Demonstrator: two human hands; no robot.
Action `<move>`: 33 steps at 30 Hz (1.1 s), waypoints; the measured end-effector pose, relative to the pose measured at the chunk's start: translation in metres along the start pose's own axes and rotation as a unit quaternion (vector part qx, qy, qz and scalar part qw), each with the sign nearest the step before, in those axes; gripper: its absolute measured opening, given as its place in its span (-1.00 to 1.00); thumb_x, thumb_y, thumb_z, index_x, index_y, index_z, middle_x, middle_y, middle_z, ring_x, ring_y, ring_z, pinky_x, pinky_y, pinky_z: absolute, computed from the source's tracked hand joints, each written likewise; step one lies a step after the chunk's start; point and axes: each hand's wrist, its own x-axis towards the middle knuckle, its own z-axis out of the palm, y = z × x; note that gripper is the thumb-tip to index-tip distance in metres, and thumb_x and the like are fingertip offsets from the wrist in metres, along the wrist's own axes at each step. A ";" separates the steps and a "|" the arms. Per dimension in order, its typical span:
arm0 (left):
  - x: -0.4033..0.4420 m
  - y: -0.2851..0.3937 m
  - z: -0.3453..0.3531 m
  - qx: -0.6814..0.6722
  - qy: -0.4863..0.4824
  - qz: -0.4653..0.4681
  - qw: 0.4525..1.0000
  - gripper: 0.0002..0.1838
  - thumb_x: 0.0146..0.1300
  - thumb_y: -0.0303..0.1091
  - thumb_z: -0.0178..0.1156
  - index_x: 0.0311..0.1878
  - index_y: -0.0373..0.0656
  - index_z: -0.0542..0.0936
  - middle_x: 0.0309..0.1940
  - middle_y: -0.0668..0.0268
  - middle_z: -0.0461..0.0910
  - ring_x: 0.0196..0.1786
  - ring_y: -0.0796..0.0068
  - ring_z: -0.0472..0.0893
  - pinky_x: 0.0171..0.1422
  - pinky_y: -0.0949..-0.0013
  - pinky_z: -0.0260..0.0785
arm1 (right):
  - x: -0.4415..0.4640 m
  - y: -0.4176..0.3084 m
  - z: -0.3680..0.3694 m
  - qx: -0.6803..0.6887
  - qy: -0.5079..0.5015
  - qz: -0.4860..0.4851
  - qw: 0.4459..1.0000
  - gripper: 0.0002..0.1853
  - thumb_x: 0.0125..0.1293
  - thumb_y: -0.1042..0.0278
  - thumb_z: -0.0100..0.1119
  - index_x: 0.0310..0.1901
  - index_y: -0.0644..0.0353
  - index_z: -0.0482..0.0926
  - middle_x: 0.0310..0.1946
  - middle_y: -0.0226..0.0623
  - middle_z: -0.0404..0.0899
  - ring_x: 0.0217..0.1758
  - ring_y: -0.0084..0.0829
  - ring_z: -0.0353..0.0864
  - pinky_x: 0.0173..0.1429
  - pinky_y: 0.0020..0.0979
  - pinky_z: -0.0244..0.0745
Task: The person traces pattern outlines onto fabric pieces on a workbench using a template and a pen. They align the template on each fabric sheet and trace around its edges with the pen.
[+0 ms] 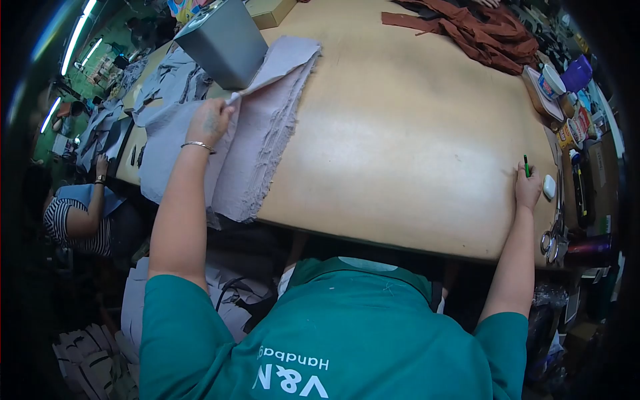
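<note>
A stack of greyish-lilac fabric pieces (263, 127) with frayed edges lies on the left part of the table. My left hand (210, 123) is closed on the top piece of fabric (177, 143), pinching its edge and lifting it partly off the stack. Just beyond that hand a grey metal block (223, 43) stands on the fabric. Far to the right, my right hand (529, 190) is closed around a green pen (527, 166), whose tip end points away from me. Beside it lies a small white object (549, 187).
Rust-brown cloth (473, 33) is heaped at the far right, near another person's hand (489, 3). Scissors (549, 245), tubs (551, 81) and a dark tumbler (588, 251) line the right edge. A person in a striped top (77, 217) sits at left. The wooden table (393, 153) spans the middle.
</note>
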 end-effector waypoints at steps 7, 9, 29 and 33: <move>0.049 -0.127 -0.026 -0.086 0.147 -0.297 0.940 -0.58 0.24 -0.12 -0.13 -0.16 -0.34 0.46 -0.26 -0.02 0.51 -0.18 0.07 0.51 -0.06 0.19 0.34 | 0.001 0.003 0.002 -0.004 0.025 -0.030 0.999 -0.64 0.12 0.05 0.05 -0.37 0.27 0.48 -0.46 -0.12 0.51 -0.37 -0.19 0.50 -0.24 -0.32 0.35; 0.065 -0.107 -0.067 -0.583 0.167 -0.349 0.715 -0.60 0.20 -0.18 -0.03 -0.11 -0.38 0.47 -0.25 0.12 0.53 -0.19 0.31 0.53 -0.09 0.29 0.39 | 0.002 0.002 0.001 0.005 0.022 -0.025 0.999 -0.64 0.12 0.06 0.05 -0.36 0.27 0.48 -0.46 -0.12 0.51 -0.37 -0.19 0.50 -0.24 -0.32 0.35; -0.075 0.259 0.091 -0.254 -0.085 0.115 0.957 -0.49 0.05 -0.04 0.12 -0.04 -0.22 0.39 0.05 0.03 0.32 0.16 0.04 0.25 0.17 0.12 0.14 | -0.050 0.028 -0.066 0.421 -0.086 0.229 0.873 -0.60 0.13 -0.01 0.12 -0.36 0.24 0.43 -0.54 -0.42 0.45 -0.78 -0.78 0.20 -0.75 -0.73 0.04; -0.107 0.193 0.085 -0.099 -0.029 0.025 0.994 -0.33 0.05 0.07 0.09 0.11 -0.20 0.26 0.19 -0.04 0.10 0.28 0.01 0.05 0.20 -0.14 -0.02 | -0.057 0.006 -0.076 0.264 -0.106 0.228 0.931 -0.58 0.10 -0.02 0.16 -0.36 0.25 0.43 -0.61 -0.47 0.40 -0.79 -0.80 0.18 -0.75 -0.76 -0.02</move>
